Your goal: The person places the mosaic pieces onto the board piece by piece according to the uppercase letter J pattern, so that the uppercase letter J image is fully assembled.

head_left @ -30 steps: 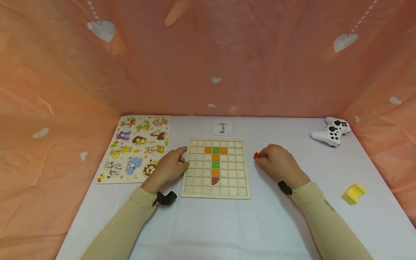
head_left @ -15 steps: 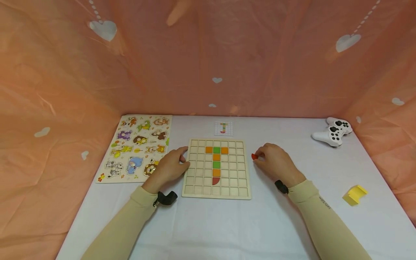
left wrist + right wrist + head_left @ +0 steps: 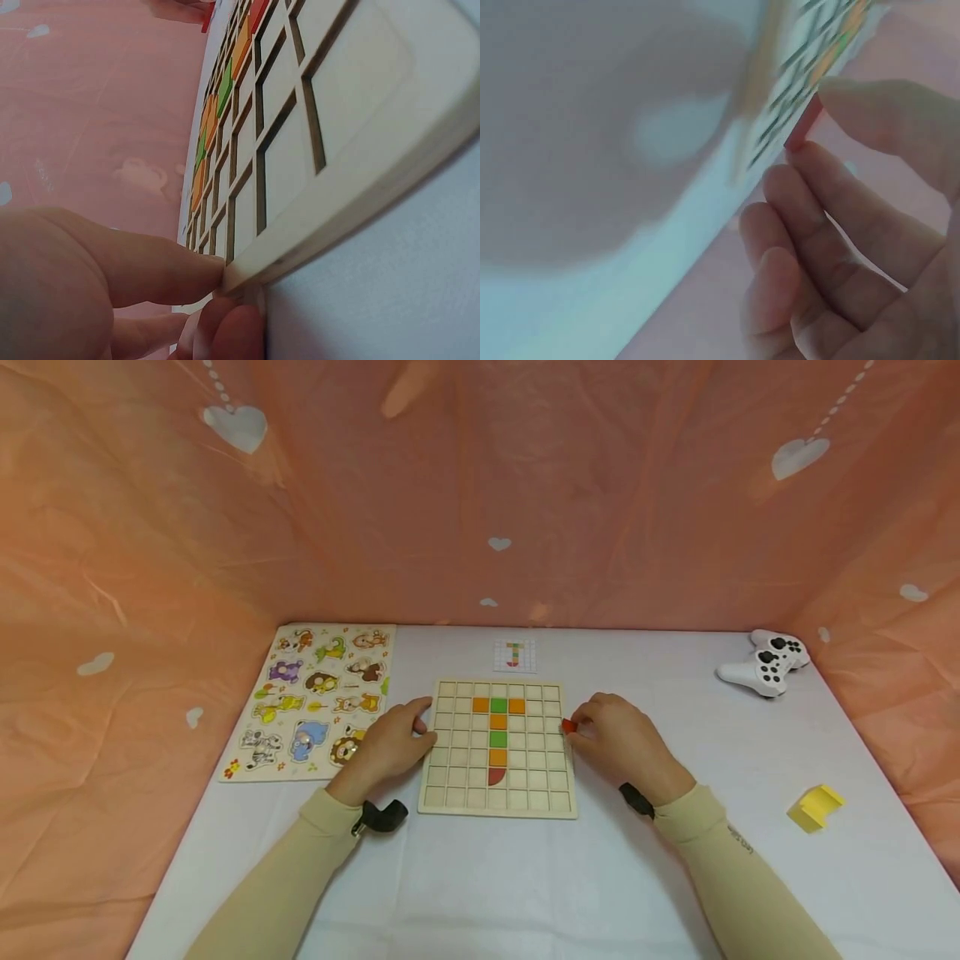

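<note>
In the head view my left hand (image 3: 392,739) rests at the left edge of a wooden grid board (image 3: 457,806), touching it with thumb and fingers. Up close in the left wrist view, the thumb (image 3: 172,266) meets the board's edge. My right hand (image 3: 622,739) pinches a small red piece (image 3: 569,726) by the board's right edge. The right wrist view shows that red piece (image 3: 804,124) between thumb and index finger, the other fingers loosely bent. Orange and green squares form a T on the grid, and a red quarter-round piece (image 3: 497,776) lies at its foot.
Behind the board lies a small pattern card (image 3: 514,655). An animal puzzle board (image 3: 330,677) sits at the left, partly under the left hand. A white game controller (image 3: 765,664) and a yellow block (image 3: 815,808) are at the right. Orange cloth (image 3: 495,485) encloses the table.
My right hand has moved left with the red piece, from a little way off to the board's right edge. The left hand has stayed in place.
</note>
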### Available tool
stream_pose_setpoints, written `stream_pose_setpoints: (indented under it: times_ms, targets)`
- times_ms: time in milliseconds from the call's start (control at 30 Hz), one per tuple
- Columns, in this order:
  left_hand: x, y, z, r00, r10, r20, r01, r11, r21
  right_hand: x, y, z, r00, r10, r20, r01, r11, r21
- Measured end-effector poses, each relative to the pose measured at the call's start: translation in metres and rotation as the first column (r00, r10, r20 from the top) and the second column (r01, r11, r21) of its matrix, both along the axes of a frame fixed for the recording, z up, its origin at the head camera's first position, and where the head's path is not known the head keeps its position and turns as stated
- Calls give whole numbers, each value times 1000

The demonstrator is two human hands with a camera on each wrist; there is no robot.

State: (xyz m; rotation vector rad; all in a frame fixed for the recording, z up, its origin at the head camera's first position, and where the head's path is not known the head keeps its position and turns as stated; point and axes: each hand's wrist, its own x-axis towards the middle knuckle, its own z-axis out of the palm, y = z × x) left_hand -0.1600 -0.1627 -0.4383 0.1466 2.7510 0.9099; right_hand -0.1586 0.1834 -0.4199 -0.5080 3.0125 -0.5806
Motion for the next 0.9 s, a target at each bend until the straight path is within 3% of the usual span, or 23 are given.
stream_pose_setpoints:
  times_ms: [600,900]
  targets:
    - [-2,-2,-3,1000,1,6,-1,1000,4,27,-78,-2,977,203,-57,-205,978,-31]
    - [-3,-2,-4,1000,0,4,0,1000,3,36,-99,-10,956,276,-99,-280,960,-31]
